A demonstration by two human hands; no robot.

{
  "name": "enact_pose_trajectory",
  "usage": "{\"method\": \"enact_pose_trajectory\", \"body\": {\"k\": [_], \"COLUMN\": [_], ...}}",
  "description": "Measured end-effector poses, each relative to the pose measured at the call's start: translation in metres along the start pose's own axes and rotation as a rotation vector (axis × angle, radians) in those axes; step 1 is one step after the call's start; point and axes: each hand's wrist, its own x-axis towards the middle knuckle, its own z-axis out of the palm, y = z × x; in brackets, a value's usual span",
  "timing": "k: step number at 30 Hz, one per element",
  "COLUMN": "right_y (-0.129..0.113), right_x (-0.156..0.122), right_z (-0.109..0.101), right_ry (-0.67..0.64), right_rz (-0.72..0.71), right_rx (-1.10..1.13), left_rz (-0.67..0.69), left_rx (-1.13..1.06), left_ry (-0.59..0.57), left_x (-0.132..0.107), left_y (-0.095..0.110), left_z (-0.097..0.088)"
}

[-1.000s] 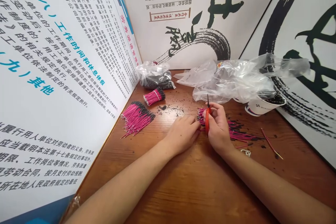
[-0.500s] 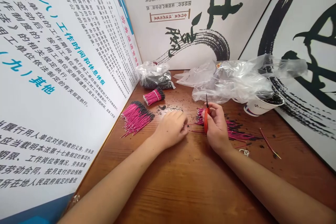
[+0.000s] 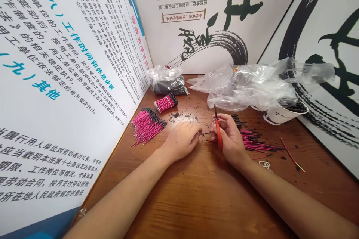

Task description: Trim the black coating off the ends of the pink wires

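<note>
Near the middle of the table, my left hand (image 3: 183, 139) is closed in a pinch on a thin pink wire. The wire's black-sleeved end (image 3: 206, 133) points right, to the fingertips of my right hand (image 3: 231, 140). Red-handled scissors (image 3: 218, 130) are in my right hand, with their dark tips pointing up and away. Whether the right fingertips also grip the sleeve, I cannot tell. A loose pile of pink wires with black ends (image 3: 256, 141) lies beside and partly behind my right hand. Left of my left hand is another pile of such wires (image 3: 147, 125).
Behind the left pile lies a tied wire bundle (image 3: 166, 103), and a clear bag of black pieces (image 3: 169, 81) is beyond it. Crumpled plastic bags (image 3: 249, 86) and a paper cup of black bits (image 3: 283, 115) stand back right. Printed panels border the table.
My right hand has turned, tilting the scissors' tips to the left. A black-sleeved wire end now shows between my two hands. The view has shifted slightly.
</note>
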Motion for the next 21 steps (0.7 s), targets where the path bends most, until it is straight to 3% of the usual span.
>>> {"method": "enact_pose_trajectory", "body": {"k": [8,12,17,21], "right_y": [0.001,0.002,0.002,0.000], "right_x": [-0.005,-0.006,-0.007,-0.008], "right_z": [0.001,0.001,0.000,0.000], "right_ry": [-0.138,-0.142,-0.219,-0.251], "right_rz": [-0.036,-0.057,-0.061,-0.045], "right_rx": [-0.001,-0.115,-0.320,-0.414], "left_rz": [0.020,-0.066,-0.259,-0.286], "left_rx": [0.023,-0.063,-0.325,-0.453], "left_ry": [-0.037,0.088,0.273,0.333], "left_x": [0.000,-0.001,-0.004,-0.005], "left_y": [0.004,0.000,-0.008,-0.010], "left_z": [0.001,0.001,0.003,0.005]}}
